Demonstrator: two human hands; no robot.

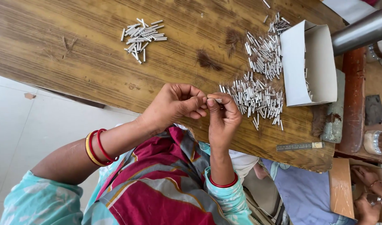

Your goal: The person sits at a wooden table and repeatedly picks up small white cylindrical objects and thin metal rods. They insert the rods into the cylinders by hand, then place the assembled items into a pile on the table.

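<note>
My left hand (174, 104) and my right hand (222, 118) meet fingertip to fingertip over the near edge of the wooden table (53, 46). Between them they pinch one small silver metal tube (218, 100), mostly hidden by my fingers. Just right of my right hand lies a large loose heap of the same short tubes (257, 98). A second heap (266, 54) runs further back beside a white cardboard box (311, 62). A small separate pile of tubes (143, 33) lies at the far left of the table.
Tufts of brown fibre (207, 62) lie on the wood behind my hands. A metal ruler (299, 146) rests near the table's right edge, and a grey pipe (361, 31) crosses the top right. Another person's hands (365, 187) work at the bottom right.
</note>
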